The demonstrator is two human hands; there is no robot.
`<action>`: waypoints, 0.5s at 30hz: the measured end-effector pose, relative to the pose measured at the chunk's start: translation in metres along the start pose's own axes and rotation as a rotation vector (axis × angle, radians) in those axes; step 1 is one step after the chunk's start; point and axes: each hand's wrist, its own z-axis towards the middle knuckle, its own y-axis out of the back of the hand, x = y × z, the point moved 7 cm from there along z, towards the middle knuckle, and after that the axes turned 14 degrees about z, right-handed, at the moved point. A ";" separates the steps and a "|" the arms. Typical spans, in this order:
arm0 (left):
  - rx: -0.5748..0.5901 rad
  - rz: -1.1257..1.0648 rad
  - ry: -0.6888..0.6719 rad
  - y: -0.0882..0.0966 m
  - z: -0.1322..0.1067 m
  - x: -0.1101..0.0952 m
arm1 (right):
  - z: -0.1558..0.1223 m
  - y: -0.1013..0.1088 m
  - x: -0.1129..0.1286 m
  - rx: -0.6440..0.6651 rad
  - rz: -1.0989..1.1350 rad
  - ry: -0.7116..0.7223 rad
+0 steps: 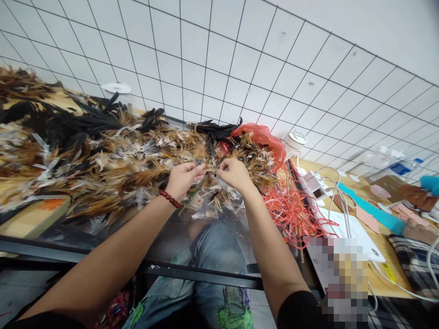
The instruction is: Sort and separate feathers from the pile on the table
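Observation:
My left hand (pixel 184 180), with a dark red bead bracelet (pixel 170 199) at its wrist, pinches a small brown feather (pixel 200 151) whose fluffy tuft rises above the fingertips. Close beside it, my right hand (pixel 235 174) has thumb and forefinger closed at the other side of the same thin brown piece; its exact end is hidden by the fingers. Both hands hover over a wide heap of brown, tan and white feathers (pixel 137 160). Long black feathers (pixel 92 119) lie along the back of the heap. Loose whitish feathers (pixel 219 196) are scattered below my hands.
A red plastic bag (pixel 262 136) and a tangle of red cord (pixel 288 208) lie to the right. Beyond them are a white charger (pixel 313 186) with cables and a white lidded container (pixel 295 142). A co-worker's hand (pixel 420 230) rests far right. A wire grid (pixel 226 64) stands behind.

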 end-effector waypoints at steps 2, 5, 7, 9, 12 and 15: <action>0.004 0.048 0.023 -0.003 -0.001 0.004 | -0.003 -0.001 0.006 0.028 -0.036 0.033; 0.018 0.060 0.051 -0.004 0.000 0.009 | -0.005 -0.003 0.012 0.045 -0.075 0.080; 0.047 0.074 0.052 -0.005 0.001 0.011 | -0.006 -0.003 0.015 0.036 -0.105 0.093; 0.073 0.087 0.045 -0.006 0.001 0.011 | -0.007 -0.002 0.016 0.019 -0.140 0.095; 0.106 0.116 0.041 -0.008 0.001 0.012 | -0.008 0.001 0.017 -0.002 -0.182 0.097; 0.138 0.150 0.044 -0.010 0.000 0.015 | -0.008 0.002 0.018 0.005 -0.185 0.105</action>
